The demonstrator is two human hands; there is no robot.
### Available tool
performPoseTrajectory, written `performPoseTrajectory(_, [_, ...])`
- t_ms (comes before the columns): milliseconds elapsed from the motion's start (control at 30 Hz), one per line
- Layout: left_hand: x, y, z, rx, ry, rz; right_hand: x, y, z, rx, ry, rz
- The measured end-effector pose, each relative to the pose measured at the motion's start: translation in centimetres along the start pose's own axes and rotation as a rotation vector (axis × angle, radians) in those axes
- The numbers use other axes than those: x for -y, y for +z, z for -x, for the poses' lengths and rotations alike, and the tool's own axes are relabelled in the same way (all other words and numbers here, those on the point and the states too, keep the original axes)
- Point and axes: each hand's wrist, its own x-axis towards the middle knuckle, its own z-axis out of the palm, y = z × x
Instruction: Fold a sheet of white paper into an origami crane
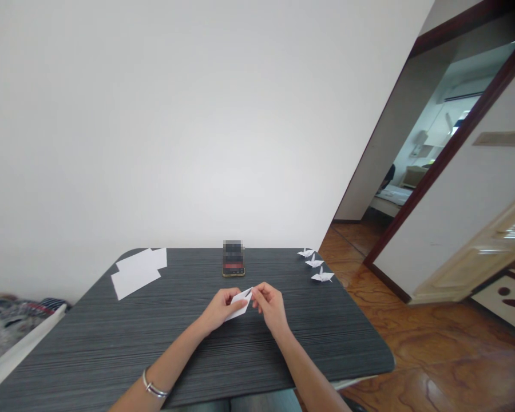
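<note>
A small piece of folded white paper (239, 306) is held above the dark table between both hands. My left hand (220, 309) grips its left side, thumb on top and fingers curled behind. At its upper right corner, the thumb and fingers of my right hand (269, 303) pinch the paper, where a narrow dark gap shows between layers. Three folded paper cranes (314, 262) stand in a row at the table's right far edge. On the far left lie several overlapping sheets of white paper (139, 269).
A phone (233, 260) stands at the back of the dark wood-grain table (175, 355), near the white wall (240, 114). Patterned fabric (12, 323) lies beyond the left edge. To the right are a wooden floor (381, 309) and a doorway.
</note>
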Motion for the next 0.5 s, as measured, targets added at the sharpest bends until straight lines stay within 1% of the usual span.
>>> performPoseTrajectory(233, [0.15, 0.03, -0.02, -0.015, 0.001, -0.018, -0.18, 0.01, -0.06, -0.016, -0.005, 0.007])
performPoseTrajectory(500, [0.04, -0.01, 0.02, 0.008, 0.007, -0.025, -0.39, -0.01, -0.15, -0.008, 0.0, 0.01])
